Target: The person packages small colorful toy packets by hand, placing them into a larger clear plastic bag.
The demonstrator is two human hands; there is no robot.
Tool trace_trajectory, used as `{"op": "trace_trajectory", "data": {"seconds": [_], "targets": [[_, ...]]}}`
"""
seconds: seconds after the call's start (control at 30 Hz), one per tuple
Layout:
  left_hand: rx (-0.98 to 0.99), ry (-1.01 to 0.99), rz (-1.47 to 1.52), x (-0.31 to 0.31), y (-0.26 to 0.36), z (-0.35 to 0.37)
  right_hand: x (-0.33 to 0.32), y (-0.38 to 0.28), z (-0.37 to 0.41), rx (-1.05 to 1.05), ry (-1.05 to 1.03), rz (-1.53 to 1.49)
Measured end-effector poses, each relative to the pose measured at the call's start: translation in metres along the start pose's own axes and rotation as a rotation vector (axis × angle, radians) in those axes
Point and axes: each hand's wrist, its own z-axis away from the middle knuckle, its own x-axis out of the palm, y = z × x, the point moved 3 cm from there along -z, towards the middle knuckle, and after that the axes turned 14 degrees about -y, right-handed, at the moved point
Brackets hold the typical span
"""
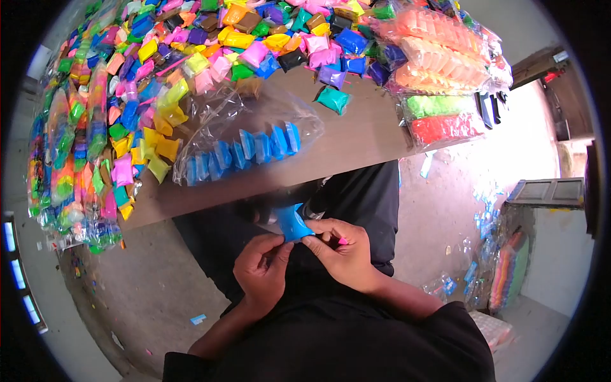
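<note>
A small blue clay-like packet [294,223] is held upright over my lap, just off the table's front edge. My left hand [261,267] pinches its lower left corner between thumb and fingers. From the other side, my right hand [344,251] grips the lower right corner, fingers closed. A small pink bit [344,241] shows at the fingers of my right hand; what it is I cannot make out. Beyond my hands, a clear plastic bag [304,113] lies on the table with a row of similar blue packets [245,151] in it.
On the brown table [366,130] lies a big heap of colourful packets [235,38]. A green packet [333,100] sits apart from it. Bags of orange packets [442,57] and red packets [445,129] are stacked at the right edge. Scraps [487,216] litter the floor.
</note>
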Motion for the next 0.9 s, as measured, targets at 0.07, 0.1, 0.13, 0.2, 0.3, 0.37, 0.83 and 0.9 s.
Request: {"op": "trace_trajectory", "data": {"seconds": [0.07, 0.1, 0.13, 0.2, 0.3, 0.37, 0.83, 0.9], "targets": [[0.055, -0.017, -0.075, -0.001, 0.001, -0.001, -0.003, -0.001, 0.001, -0.004, -0.004, 0.011], [0.11, -0.032, -0.151, -0.002, 0.004, -0.001, -0.003, -0.002, 0.001, -0.008, -0.009, 0.022], [0.111, -0.032, -0.151, -0.004, 0.004, -0.002, -0.003, 0.0, 0.0, -0.009, -0.01, 0.022], [0.147, -0.062, -0.236, -0.007, 0.006, -0.005, -0.003, 0.002, -0.001, -0.093, -0.003, 0.02], [0.156, -0.096, -0.144, -0.015, -0.002, -0.012, -0.012, -0.002, -0.004, -0.148, -0.136, 0.108], [0.109, -0.154, -0.082, -0.021, -0.005, -0.015, -0.015, -0.008, -0.008, -0.192, -0.184, 0.131], [-0.009, -0.689, -0.031, -0.041, 0.019, -0.039, -0.029, -0.034, -0.045, -0.486, -0.809, 0.346], [-0.054, -0.698, -0.051, -0.042, 0.02, -0.04, -0.027, -0.036, -0.046, -0.473, -0.808, 0.342]]}}
